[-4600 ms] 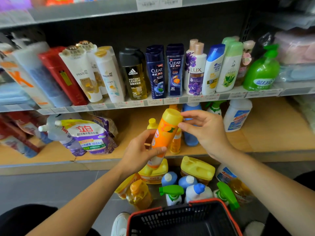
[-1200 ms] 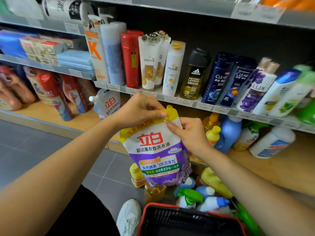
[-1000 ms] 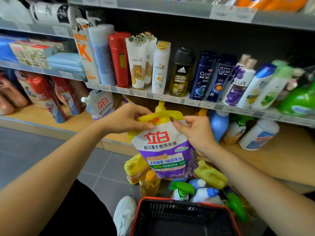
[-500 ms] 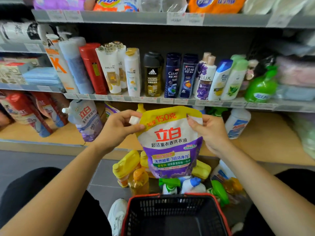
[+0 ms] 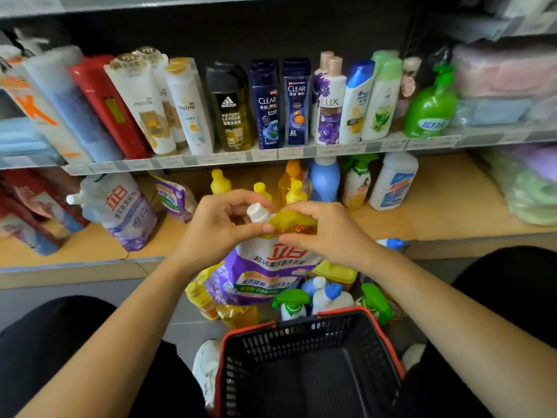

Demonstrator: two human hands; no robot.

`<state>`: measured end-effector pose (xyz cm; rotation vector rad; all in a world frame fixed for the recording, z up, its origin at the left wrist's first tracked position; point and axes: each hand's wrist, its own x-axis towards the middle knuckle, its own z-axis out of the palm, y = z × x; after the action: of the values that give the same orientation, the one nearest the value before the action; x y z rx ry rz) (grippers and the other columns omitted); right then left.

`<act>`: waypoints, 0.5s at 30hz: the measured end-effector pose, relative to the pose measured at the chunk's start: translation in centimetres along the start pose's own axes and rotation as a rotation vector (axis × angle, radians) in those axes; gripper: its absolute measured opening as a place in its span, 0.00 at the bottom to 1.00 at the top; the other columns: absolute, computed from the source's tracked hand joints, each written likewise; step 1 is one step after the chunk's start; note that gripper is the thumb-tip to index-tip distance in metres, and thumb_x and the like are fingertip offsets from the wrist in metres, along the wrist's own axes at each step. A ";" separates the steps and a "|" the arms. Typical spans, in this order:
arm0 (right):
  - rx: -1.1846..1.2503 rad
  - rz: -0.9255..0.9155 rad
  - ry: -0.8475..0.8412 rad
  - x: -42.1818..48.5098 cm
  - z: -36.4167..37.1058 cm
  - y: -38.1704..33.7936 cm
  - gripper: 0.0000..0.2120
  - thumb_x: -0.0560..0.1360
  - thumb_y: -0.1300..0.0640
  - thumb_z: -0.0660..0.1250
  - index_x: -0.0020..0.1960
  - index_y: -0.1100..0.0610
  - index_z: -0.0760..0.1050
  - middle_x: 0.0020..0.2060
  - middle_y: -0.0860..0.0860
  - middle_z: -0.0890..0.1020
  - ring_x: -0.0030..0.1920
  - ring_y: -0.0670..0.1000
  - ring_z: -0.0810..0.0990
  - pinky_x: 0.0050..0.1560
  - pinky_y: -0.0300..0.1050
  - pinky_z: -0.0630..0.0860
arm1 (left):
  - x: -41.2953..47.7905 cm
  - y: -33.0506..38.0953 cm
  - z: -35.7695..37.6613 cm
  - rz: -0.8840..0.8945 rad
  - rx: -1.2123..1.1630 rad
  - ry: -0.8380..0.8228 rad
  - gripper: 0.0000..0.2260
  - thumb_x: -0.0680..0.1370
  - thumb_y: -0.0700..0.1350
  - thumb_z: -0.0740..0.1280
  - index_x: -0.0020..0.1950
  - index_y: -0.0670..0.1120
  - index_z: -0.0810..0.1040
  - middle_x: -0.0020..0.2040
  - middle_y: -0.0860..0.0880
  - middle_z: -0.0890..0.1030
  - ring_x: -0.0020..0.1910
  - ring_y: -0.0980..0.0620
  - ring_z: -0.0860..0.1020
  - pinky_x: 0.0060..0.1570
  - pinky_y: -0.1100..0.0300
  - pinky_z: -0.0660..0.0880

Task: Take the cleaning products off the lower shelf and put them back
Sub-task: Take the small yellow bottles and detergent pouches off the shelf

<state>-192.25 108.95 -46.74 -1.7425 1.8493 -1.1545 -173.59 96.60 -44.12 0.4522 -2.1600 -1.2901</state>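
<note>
I hold a purple, white and yellow detergent pouch (image 5: 265, 267) by its top edge, low over the products on the floor. My left hand (image 5: 217, 227) grips the corner with the white spout cap. My right hand (image 5: 325, 230) pinches the yellow top edge. On the wooden lower shelf (image 5: 446, 206) stand several yellow bottles (image 5: 220, 181), a blue bottle (image 5: 324, 179), a green-trigger spray bottle (image 5: 357, 182) and a white bottle (image 5: 393, 182). Two more pouches (image 5: 120, 209) lean at the shelf's left.
Bottles and sprayers (image 5: 304, 297) crowd the grey floor below the pouch. A black basket with a red rim (image 5: 304, 366) sits just in front of me. The shelf above (image 5: 271, 153) carries shampoo and body-wash bottles. My knees flank the basket.
Both hands have lowered the pouch from chest height in front of the shelf down toward the floor pile. The view has tilted down. Earlier still I held an orange bottle.
</note>
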 end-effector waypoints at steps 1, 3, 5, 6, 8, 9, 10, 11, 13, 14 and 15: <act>-0.020 0.003 0.022 0.2 0.2 -0.1 0.13 0.73 0.47 0.75 0.57 0.42 0.81 0.45 0.45 0.86 0.47 0.43 0.83 0.47 0.49 0.80 | -0.1 -0.1 0.1 0.004 -0.006 -0.002 0.17 0.69 0.44 0.77 0.56 0.39 0.82 0.44 0.38 0.86 0.42 0.27 0.80 0.44 0.36 0.77; 0.011 0.020 0.048 0.6 0.4 -0.1 0.09 0.74 0.51 0.74 0.54 0.46 0.84 0.43 0.47 0.86 0.45 0.46 0.83 0.46 0.51 0.79 | -0.1 -0.4 0.5 -0.013 -0.038 -0.010 0.17 0.70 0.43 0.76 0.57 0.38 0.81 0.43 0.35 0.85 0.39 0.31 0.80 0.44 0.35 0.77; 0.118 0.018 0.066 0.8 0.4 -0.1 0.06 0.75 0.57 0.74 0.51 0.52 0.86 0.41 0.48 0.87 0.43 0.46 0.83 0.45 0.47 0.78 | -0.1 -0.8 0.7 -0.034 -0.044 -0.022 0.17 0.71 0.42 0.74 0.59 0.40 0.81 0.40 0.40 0.85 0.39 0.44 0.78 0.43 0.42 0.79; 0.164 0.009 0.084 0.8 0.4 0.0 0.05 0.76 0.59 0.73 0.51 0.54 0.86 0.40 0.48 0.86 0.42 0.45 0.83 0.44 0.43 0.78 | -0.1 -1.0 0.7 -0.045 -0.047 -0.037 0.17 0.72 0.42 0.73 0.60 0.42 0.81 0.40 0.46 0.85 0.40 0.50 0.78 0.43 0.50 0.79; 0.238 0.002 0.108 0.7 0.3 0.1 0.05 0.76 0.61 0.72 0.51 0.55 0.85 0.40 0.48 0.86 0.42 0.41 0.82 0.45 0.40 0.78 | 0.0 -1.4 0.4 -0.086 -0.080 -0.083 0.19 0.76 0.42 0.69 0.67 0.44 0.78 0.49 0.52 0.86 0.47 0.57 0.80 0.48 0.61 0.79; 0.257 0.004 0.108 0.6 0.1 0.2 0.06 0.76 0.62 0.72 0.51 0.55 0.85 0.42 0.49 0.87 0.43 0.41 0.82 0.47 0.41 0.79 | 0.1 -1.5 0.2 -0.096 -0.080 -0.108 0.20 0.78 0.43 0.67 0.70 0.45 0.75 0.53 0.53 0.85 0.50 0.60 0.80 0.49 0.63 0.78; 0.258 0.006 0.103 0.5 0.0 0.3 0.06 0.76 0.62 0.72 0.51 0.55 0.85 0.44 0.50 0.87 0.45 0.41 0.82 0.49 0.42 0.80 | 0.2 -1.7 0.1 -0.095 -0.066 -0.129 0.21 0.79 0.43 0.65 0.72 0.45 0.73 0.55 0.56 0.85 0.50 0.62 0.80 0.50 0.65 0.77; 0.247 0.010 0.099 0.4 -0.2 0.4 0.05 0.77 0.61 0.72 0.51 0.56 0.85 0.44 0.50 0.87 0.45 0.43 0.83 0.50 0.45 0.80 | 0.2 -1.9 0.0 -0.091 -0.053 -0.145 0.21 0.79 0.43 0.64 0.73 0.46 0.72 0.54 0.58 0.85 0.49 0.64 0.79 0.49 0.66 0.76; 0.235 0.017 0.096 0.3 -0.3 0.5 0.05 0.77 0.60 0.72 0.50 0.57 0.85 0.44 0.52 0.87 0.47 0.49 0.85 0.51 0.51 0.80 | 0.2 -2.1 0.3 -0.096 -0.073 -0.143 0.19 0.80 0.42 0.64 0.71 0.46 0.74 0.52 0.61 0.85 0.50 0.65 0.80 0.49 0.68 0.75; 0.237 0.018 0.101 0.2 -0.3 0.6 0.05 0.77 0.60 0.72 0.50 0.59 0.85 0.44 0.53 0.87 0.48 0.52 0.85 0.51 0.54 0.80 | 0.1 -2.1 0.5 -0.100 -0.097 -0.124 0.18 0.79 0.41 0.64 0.69 0.47 0.75 0.52 0.60 0.85 0.50 0.64 0.80 0.49 0.69 0.75; 0.240 0.018 0.109 0.1 -0.3 0.6 0.06 0.77 0.60 0.72 0.51 0.60 0.85 0.44 0.55 0.87 0.49 0.56 0.84 0.51 0.57 0.79 | 0.1 -2.2 0.8 -0.100 -0.116 -0.099 0.16 0.79 0.42 0.65 0.67 0.48 0.77 0.51 0.59 0.86 0.50 0.63 0.81 0.50 0.69 0.76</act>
<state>-192.92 108.90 -46.97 -1.5547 1.7007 -1.4248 -174.17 96.03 -46.30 0.4627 -2.1523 -1.5124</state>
